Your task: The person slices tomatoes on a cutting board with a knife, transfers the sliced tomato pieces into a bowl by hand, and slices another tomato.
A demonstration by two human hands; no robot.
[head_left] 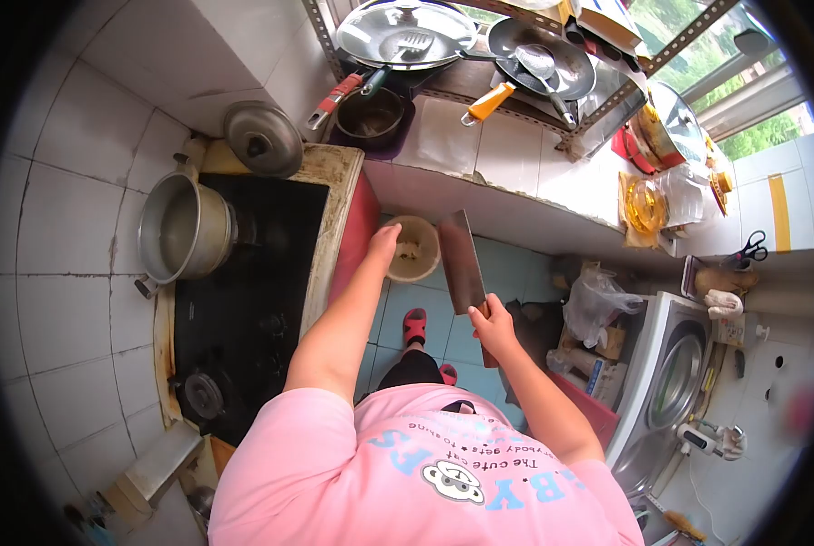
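My left hand (386,246) grips the rim of a beige round tub (422,266) at its left side. A few small pale bits lie in the bottom of the tub. My right hand (495,326) is closed around the wooden handle of a cleaver (462,261). The wide blade points away from me, just right of the tub and apart from it. My left fingers are partly hidden behind the rim.
On the left, a black stove (252,264) carries a metal pot (181,226) and a lid (263,139). Pans, including a wok (553,68), crowd the ledge ahead. A washing machine (666,391) and a plastic bag (596,300) stand to the right.
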